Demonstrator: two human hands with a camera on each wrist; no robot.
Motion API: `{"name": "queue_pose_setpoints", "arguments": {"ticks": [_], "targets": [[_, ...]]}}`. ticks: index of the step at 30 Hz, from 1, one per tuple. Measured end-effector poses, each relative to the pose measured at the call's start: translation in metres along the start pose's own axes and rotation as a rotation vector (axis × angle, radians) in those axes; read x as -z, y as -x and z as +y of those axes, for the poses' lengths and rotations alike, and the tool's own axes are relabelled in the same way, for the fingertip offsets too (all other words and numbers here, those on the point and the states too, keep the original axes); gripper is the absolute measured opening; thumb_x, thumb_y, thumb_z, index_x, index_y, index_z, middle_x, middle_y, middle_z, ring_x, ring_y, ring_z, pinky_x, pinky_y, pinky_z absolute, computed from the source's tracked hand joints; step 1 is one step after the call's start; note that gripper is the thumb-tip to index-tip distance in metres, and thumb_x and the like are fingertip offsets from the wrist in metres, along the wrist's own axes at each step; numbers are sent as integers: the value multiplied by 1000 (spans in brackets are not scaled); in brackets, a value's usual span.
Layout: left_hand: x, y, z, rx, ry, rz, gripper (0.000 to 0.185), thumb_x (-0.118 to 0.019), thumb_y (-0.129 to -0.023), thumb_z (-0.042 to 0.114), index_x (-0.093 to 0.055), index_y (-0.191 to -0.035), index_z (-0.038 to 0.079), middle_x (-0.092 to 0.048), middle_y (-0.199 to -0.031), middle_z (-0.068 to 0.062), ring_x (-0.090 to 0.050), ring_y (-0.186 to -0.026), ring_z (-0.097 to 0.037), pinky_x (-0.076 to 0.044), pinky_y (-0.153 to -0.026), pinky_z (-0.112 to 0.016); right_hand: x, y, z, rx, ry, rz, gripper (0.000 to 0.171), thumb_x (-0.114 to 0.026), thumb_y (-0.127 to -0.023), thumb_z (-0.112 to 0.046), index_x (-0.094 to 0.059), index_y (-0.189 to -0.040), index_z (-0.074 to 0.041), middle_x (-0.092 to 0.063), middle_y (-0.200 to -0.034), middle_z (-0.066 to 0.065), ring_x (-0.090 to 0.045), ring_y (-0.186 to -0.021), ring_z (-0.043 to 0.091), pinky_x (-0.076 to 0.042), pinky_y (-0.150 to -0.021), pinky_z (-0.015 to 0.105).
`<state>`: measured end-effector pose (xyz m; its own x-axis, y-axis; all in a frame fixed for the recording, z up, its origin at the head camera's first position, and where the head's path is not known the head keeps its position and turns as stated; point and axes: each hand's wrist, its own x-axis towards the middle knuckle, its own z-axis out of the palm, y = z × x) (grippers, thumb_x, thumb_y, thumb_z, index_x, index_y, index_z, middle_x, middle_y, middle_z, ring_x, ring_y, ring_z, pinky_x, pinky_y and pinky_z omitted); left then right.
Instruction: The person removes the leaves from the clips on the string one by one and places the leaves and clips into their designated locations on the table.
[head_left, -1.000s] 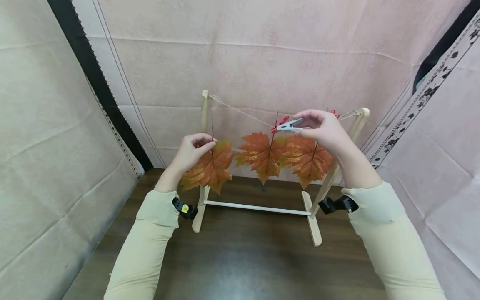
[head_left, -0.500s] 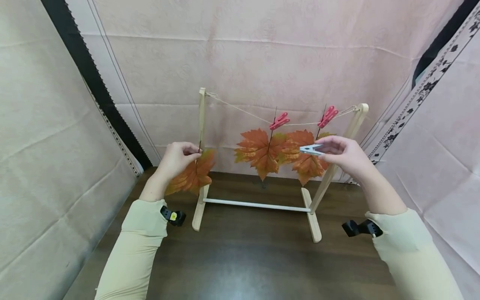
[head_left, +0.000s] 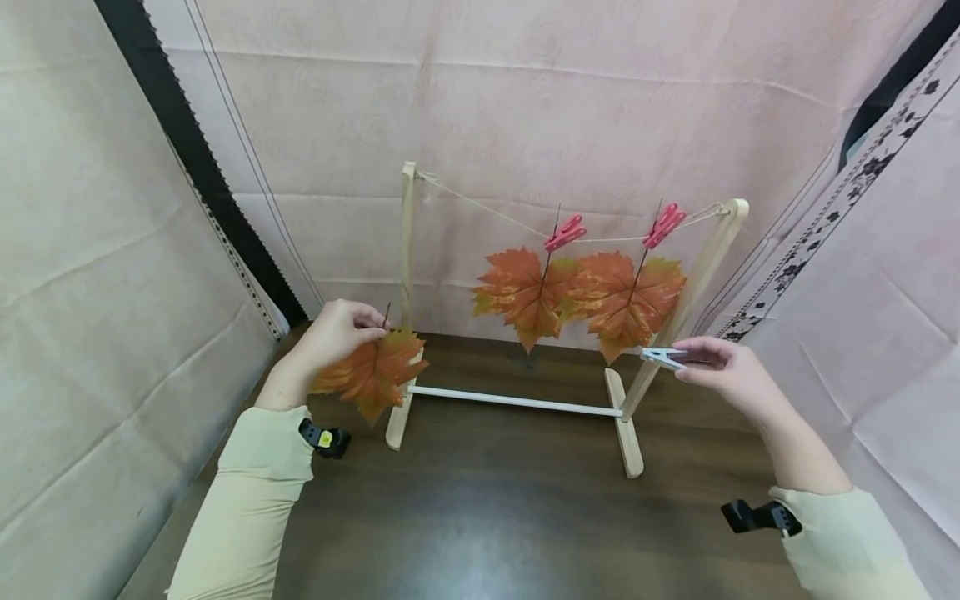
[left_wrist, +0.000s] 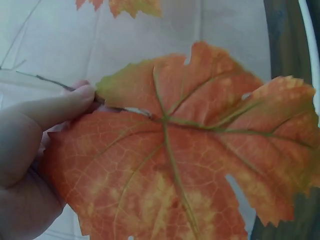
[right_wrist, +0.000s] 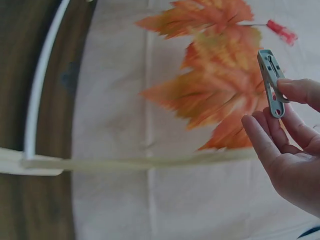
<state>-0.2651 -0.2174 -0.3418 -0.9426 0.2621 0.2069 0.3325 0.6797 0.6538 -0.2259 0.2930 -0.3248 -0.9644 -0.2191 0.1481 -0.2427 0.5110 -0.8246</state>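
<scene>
Both hands have dropped away from the string since a second ago, and the loose leaf and the grey peg have come down with them. Now the left hand point(head_left: 337, 333) pinches a leaf point(head_left: 369, 372) by its stem, thumb pressed over it in the left wrist view, and the leaf hangs low, just in front of the left post of the wooden rack point(head_left: 407, 292). Over on the other side, the right hand point(head_left: 723, 367) pinches a grey peg point(head_left: 663, 357) between thumb and fingertips, its tip pointing toward the rack's right post, close to it; whether it touches I cannot tell.

Up on the string point(head_left: 487, 210), two orange leaves point(head_left: 581, 296) hang side by side, overlapping a little, each held by a red peg point(head_left: 565, 233). So two leaves are up, and by the look of it this third one is not: it is well below the string, with the grey peg apart from it on the far side. The left stretch of string carries nothing. The rack stands on the dark tabletop point(head_left: 487, 517) with pink cloth point(head_left: 525, 108) behind it.
</scene>
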Motion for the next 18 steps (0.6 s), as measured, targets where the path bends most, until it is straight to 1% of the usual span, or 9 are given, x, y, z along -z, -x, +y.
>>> {"name": "queue_pose_setpoints", "arguments": {"ticks": [2,4,7,9,11,13,16,18], "targets": [[0,3,-7,5,9,-57,11,-62,-88,6,-71,-92,-1,-71,-91,-16,-66,-87,-26,-53,-80,-40,-1,7,12,-27,-3,2,27,-67,-83,-5,-64,-101,-24,-63,-85,-27,-60,-79,-7,-49,-69,13],[1,6,-14,-6,26,-125,11,-63,-88,5,-70,-91,-1,-71,-92,-16,-66,-86,-23,-53,-77,-34,-2,13,24,-49,-21,-1,26,-67,-84,-6,-64,-102,-25,-63,-85,-27,-60,-79,-7,-48,-69,13],[2,10,-22,-28,39,-231,9,-64,-87,5,-71,-88,0,-71,-89,-13,-65,-82,-15,-52,-72,-25,-6,20,40,-71,-72,-11,28,-66,-84,-5,-65,-101,-28,-64,-86,-27,-61,-80,-8,-49,-69,13],[2,13,-27,-51,33,-294,8,-64,-86,5,-71,-85,1,-71,-86,-12,-63,-78,-10,-50,-69,-22,-10,23,50,-84,-109,-20,31,-66,-84,-4,-64,-99,-31,-64,-87,-26,-61,-81,-8,-49,-70,13],[0,14,-31,-62,19,-351,7,-64,-85,3,-70,-84,1,-71,-83,-10,-61,-74,-7,-50,-66,-22,-14,27,60,-101,-130,-28,28,-67,-84,-3,-66,-101,-26,-65,-88,-26,-61,-82,-8,-49,-71,13],[-2,15,-36,-62,18,-410,7,-63,-84,1,-70,-83,0,-71,-82,-10,-61,-71,-6,-50,-65,-22,-20,30,70,-125,-130,-34,25,-68,-83,-5,-66,-106,-15,-65,-89,-25,-62,-83,-8,-49,-72,13],[-11,14,-41,-68,25,-497,7,-63,-83,-1,-70,-84,-2,-71,-83,-11,-62,-73,-7,-51,-66,-22,-27,36,84,-161,-114,-43,32,-68,-83,-5,-60,-113,5,-66,-90,-23,-62,-83,-7,-49,-72,14],[-20,13,-44,-83,42,-553,7,-63,-83,-1,-69,-84,-4,-71,-83,-13,-62,-74,-8,-51,-65,-22,-31,40,93,-183,-110,-43,36,-67,-83,-4,-57,-115,10,-66,-90,-22,-62,-83,-6,-50,-72,15]]}}
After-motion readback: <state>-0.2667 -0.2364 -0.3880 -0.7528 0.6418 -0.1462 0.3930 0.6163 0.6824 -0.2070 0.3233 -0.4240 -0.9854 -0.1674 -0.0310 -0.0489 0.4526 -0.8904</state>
